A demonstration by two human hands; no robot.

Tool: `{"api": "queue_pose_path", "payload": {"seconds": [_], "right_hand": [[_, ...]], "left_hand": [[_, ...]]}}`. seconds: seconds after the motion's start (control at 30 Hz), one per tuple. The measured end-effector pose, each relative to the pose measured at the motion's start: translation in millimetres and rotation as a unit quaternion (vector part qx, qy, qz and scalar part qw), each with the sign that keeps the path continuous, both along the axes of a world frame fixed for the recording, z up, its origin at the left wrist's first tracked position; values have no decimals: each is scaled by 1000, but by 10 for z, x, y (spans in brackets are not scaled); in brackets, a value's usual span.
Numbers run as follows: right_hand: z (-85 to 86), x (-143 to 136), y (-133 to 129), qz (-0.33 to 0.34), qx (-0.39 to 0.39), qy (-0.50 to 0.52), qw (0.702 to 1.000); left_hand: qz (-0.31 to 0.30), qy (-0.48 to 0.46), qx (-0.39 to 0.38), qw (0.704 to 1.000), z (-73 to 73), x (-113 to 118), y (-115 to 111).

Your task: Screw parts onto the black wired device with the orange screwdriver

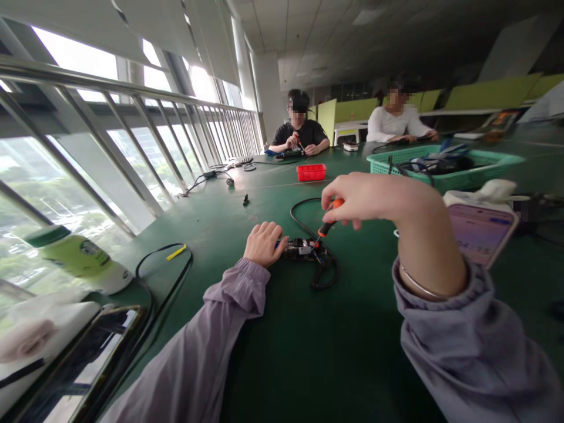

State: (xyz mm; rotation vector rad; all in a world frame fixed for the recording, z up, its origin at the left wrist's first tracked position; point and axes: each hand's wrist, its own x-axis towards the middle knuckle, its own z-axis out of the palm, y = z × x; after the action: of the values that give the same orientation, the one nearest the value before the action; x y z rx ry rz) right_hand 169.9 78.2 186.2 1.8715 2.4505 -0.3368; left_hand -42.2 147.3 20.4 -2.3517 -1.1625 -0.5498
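One tilted green-and-white plastic bottle with a dark green cap (81,258) at the left edge of the frame, above a glossy black flat device with a reflective screen (88,370) in the lower left corner. Behind, in the upper left, a shiny metal railing with upright bars (132,97). Farther right, a looped black cable with a yellow tag (177,252) on the dark green tabletop (282,352). Just left of centre, a small black part (245,200), lying alone.

Next, the left hand (265,244), in a lavender sleeve, palm down, fingers closed over the left end of a dark elongated device with exposed inner parts (302,248), lying flat at the centre of the frame with a black cord beside it. Beyond, at upper centre, a person in a black top (299,138), and nearer, a red rectangular plastic tray (311,173).

Right of centre, an orange-and-black-handled screwdriver (328,226), slanted down to the device's right part; tip contact too small to tell. Around its handle, the gripping fingers of the right hand (352,200), raised with wrist bent. Toward the upper right, a person in a white top (394,124), then a teal plastic basket (493,163) full of dark tools and cables. At right, a leaning phone with a lit pinkish screen (480,229).
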Motion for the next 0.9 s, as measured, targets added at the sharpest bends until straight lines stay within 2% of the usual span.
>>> {"api": "queue_pose_path", "payload": {"seconds": [0.1, 0.27, 0.37, 0.47, 0.6, 0.7, 0.77, 0.83, 0.9], "right_hand": [[-4, 10, -27, -1, 33, -16, 999], [0, 2, -12, -9, -35, -31, 999], [49, -23, 46, 1, -61, -54, 997], [106, -43, 133, 34, -52, -81, 995], [155, -94, 209, 33, -80, -126, 988], [173, -173, 174, 27, -108, -144, 983], [174, -223, 119, 28, -108, -162, 981], [164, -248, 69, 27, -103, -157, 982], [145, -239, 43, 30, -84, -126, 988]], "left_hand": [[-16, 33, -52, 998, -23, 27, 32], [23, 82, -110, 990, -17, 77, 24], [23, 129, -130, 983, 56, 94, 20], [1, 183, -149, 972, 168, 120, 32], [-28, 223, -148, 963, 310, 155, 78], [-38, 193, -134, 971, 405, 94, 172], [-18, 158, -115, 981, 473, -3, 263], [38, 82, -106, 990, 530, -100, 349], [117, -56, -140, 982, 545, -140, 392]]}}
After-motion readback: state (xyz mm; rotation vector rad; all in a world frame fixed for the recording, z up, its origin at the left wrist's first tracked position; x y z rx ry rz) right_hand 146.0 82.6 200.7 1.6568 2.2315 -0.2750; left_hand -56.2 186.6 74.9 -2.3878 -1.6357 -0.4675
